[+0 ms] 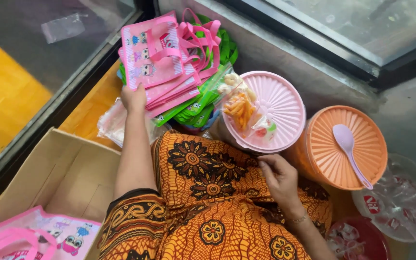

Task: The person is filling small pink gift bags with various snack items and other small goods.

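My left hand point(134, 98) reaches forward and grips the lower edge of a pink cartoon-print tote bag point(151, 55) on top of a stack of pink and green bags point(196, 103). My right hand point(279, 178) rests on my lap, on orange batik cloth point(208, 192), fingers loosely curled with nothing in them. Just beyond it lies a clear packet of snacks point(240, 103) on a pink round lid point(278, 103).
An orange lidded tub point(331, 154) carries a lilac plastic spoon point(350, 149). A clear bowl of small packets point(400, 202) and a red bowl point(362, 238) sit at the right. An open cardboard box point(63, 173) with another pink bag point(34, 236) is at the left.
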